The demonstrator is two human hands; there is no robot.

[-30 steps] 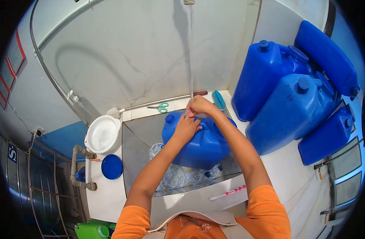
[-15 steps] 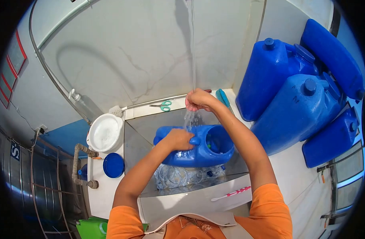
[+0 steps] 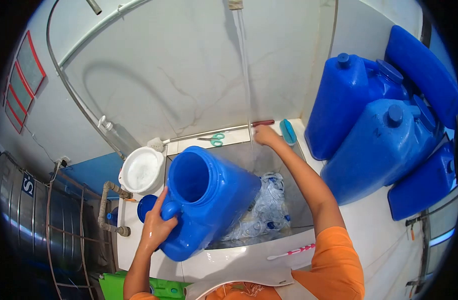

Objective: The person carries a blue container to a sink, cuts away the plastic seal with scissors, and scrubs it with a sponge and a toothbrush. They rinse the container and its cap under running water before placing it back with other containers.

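A large blue plastic jug (image 3: 219, 200) leans over the left part of the sink, its wide round mouth turned up and toward me. My left hand (image 3: 156, 227) grips the jug by its handle, beside the small capped spout. At the back of the sink, my right hand (image 3: 265, 135) is closed next to the stream of water (image 3: 247, 75) falling from the tap. Its fingertips are turned away, so what they hold, if anything, is hidden. Wet clear plastic pieces and small blue caps (image 3: 269, 205) lie in the sink (image 3: 295, 172), partly behind the jug.
Several blue jugs (image 3: 379, 145) stand at the right. On the left counter are a white basin (image 3: 141, 170) and a blue lid (image 3: 147, 207). Scissors (image 3: 216, 139), a long-handled brush (image 3: 209, 131) and a teal scrub brush (image 3: 288, 131) lie along the back ledge; a pink toothbrush (image 3: 294, 251) lies in front.
The jug has swung from lying across the sink to leaning at the left, mouth up. My left hand moved left with it. My right hand dropped slightly, out from under the water stream.
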